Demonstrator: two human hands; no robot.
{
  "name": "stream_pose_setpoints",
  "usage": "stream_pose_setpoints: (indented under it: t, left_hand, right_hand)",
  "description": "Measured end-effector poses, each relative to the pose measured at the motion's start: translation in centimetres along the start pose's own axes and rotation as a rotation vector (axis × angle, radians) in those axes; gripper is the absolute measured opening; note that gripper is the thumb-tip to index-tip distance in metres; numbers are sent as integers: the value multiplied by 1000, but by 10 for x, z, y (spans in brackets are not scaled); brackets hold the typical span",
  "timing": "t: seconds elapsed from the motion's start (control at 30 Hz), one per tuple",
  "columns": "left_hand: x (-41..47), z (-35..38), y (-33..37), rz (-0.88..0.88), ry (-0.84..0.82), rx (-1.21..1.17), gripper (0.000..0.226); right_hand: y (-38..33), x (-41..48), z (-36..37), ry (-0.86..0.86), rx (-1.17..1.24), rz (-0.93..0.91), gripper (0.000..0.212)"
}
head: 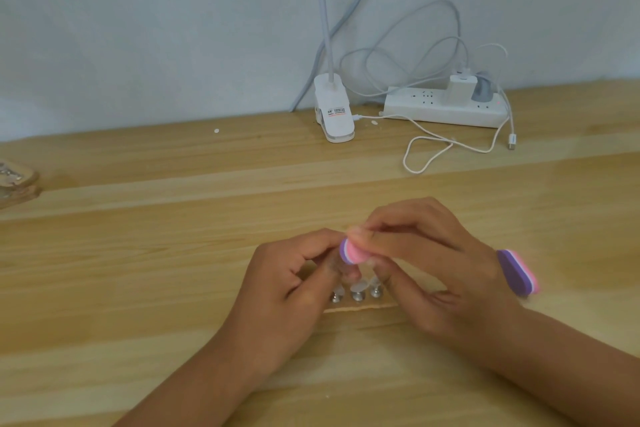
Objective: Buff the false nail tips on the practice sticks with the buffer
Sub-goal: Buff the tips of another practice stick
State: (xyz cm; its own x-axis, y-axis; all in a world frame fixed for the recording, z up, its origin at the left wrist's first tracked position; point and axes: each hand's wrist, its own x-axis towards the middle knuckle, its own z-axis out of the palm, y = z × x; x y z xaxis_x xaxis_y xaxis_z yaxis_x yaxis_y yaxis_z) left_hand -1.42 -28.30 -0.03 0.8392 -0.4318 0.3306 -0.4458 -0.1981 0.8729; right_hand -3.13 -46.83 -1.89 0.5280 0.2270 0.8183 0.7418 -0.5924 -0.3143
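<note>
Low centre, my left hand pinches one of the practice sticks, my right hand grips the buffer, buffing; next, light strokes.

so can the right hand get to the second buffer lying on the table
Probably yes: the second buffer lies uncovered just beside the right hand, but its fingers are pinching a pink buffer.

blurred pink-and-purple buffer gripped by the right hand, just above clear nail tips on upright metal practice sticks; second buffer lying rightward on the tabletop
</note>
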Motion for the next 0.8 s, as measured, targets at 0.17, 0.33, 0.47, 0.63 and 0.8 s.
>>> stream_pose_setpoints:
  t: [0.17, 0.33, 0.47, 0.63, 0.8]
  left_hand:
    - [-2, 1, -2, -49, 17, -12, 18]
    - [-2, 2, -1, -61, 33, -30, 18]
    - [-1, 2, 0, -56, 24, -31, 19]
    - [-3, 0, -1, -30, 34, 0, 20]
    - [-1, 1, -2, -13, 25, 30, 20]
  right_hand:
    - [4, 2, -4, 59, -24, 138, 21]
    - [7, 0, -5, 75, -36, 200, 24]
    - [1, 2, -6, 75, 8, 153, 26]
    - [2, 2, -4, 31, -44, 79, 23]
    - [-5, 2, -4, 55, -30, 17, 23]
